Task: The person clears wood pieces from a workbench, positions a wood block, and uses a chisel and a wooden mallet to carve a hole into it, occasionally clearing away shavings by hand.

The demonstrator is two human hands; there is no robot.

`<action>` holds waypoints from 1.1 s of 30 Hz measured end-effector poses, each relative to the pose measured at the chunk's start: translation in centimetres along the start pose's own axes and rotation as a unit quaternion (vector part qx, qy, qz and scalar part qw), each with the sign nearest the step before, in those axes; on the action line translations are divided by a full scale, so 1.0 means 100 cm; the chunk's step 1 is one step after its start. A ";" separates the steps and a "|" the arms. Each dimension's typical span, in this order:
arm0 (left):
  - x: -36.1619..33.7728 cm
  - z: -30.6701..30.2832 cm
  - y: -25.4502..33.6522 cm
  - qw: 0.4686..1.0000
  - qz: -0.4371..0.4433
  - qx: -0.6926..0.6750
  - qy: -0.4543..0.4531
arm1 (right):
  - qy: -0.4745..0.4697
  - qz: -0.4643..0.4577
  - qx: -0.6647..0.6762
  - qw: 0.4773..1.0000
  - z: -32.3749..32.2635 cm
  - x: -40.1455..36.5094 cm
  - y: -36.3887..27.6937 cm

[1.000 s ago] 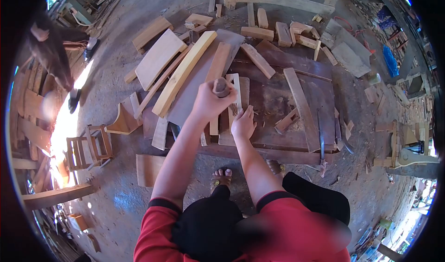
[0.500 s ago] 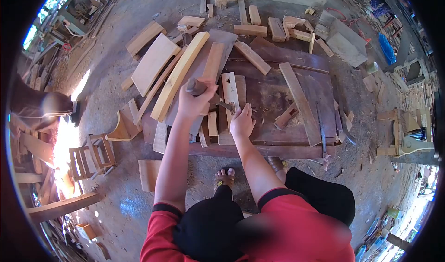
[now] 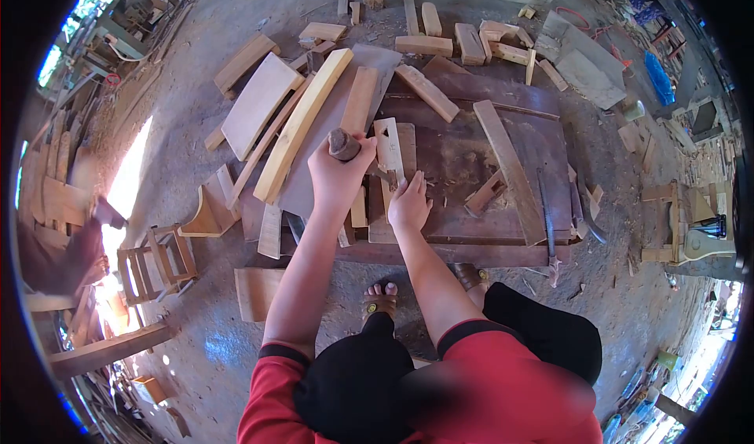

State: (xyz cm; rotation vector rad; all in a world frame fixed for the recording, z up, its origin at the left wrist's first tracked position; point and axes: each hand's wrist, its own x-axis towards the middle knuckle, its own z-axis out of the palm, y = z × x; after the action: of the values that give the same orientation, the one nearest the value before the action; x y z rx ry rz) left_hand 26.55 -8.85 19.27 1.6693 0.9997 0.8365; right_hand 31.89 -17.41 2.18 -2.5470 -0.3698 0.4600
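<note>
My left hand (image 3: 336, 179) is wrapped round the thick wooden handle of a chisel (image 3: 343, 145). Its blade slants down to the right, toward a pale wooden piece (image 3: 389, 142) with a cut-out near its far end. Over the near end of that piece lies my right hand (image 3: 410, 206), its fingers together, close to the blade tip. The exact contact between blade and wood is hidden by my fingers. Beside the piece, a second narrow board (image 3: 407, 147) lies on the dark worktop (image 3: 448, 228).
A long curved beam (image 3: 305, 126) and a wide curved panel (image 3: 259, 102) lie to the left. On the right are a long slat (image 3: 510, 177), a small slotted block (image 3: 485, 194) and a metal bar (image 3: 547, 216). A small wooden chair (image 3: 161, 263) stands on the floor.
My left hand and the chisel handle have shifted slightly right, the handle now more upright. My right hand has barely moved. At far left, another person's blurred arm has moved lower.
</note>
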 end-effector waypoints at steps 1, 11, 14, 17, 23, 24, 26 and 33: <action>-0.001 0.000 -0.001 1.000 0.000 0.002 -0.001 | 0.001 -0.002 0.000 1.000 0.001 0.000 0.000; -0.007 0.004 -0.002 0.999 0.035 -0.011 -0.023 | 0.011 -0.013 -0.001 1.000 0.003 0.001 0.002; -0.005 0.004 -0.004 0.999 0.036 -0.013 -0.022 | 0.010 -0.010 0.003 1.000 0.001 0.001 0.001; 0.004 -0.002 -0.017 0.998 0.030 -0.023 -0.048 | 0.012 -0.012 0.002 1.000 0.004 0.002 0.003; 0.023 -0.022 -0.030 0.974 0.034 -0.043 -0.221 | 0.023 -0.020 0.001 1.000 0.002 0.000 0.002; 0.026 -0.024 -0.031 0.962 0.062 -0.044 -0.263 | 0.023 -0.022 0.002 0.999 0.002 0.000 0.001; 0.027 -0.024 -0.033 0.955 0.057 -0.051 -0.285 | 0.019 -0.015 0.002 1.000 0.001 0.000 0.000; 0.020 -0.019 -0.043 0.902 0.055 -0.268 -0.334 | 0.023 -0.016 0.006 1.000 0.001 -0.001 0.001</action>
State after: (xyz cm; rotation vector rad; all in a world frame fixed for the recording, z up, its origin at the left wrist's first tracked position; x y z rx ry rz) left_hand 24.75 -5.51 15.79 1.3719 0.1706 0.4784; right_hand 31.81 -17.49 2.08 -2.5321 -0.3886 0.3895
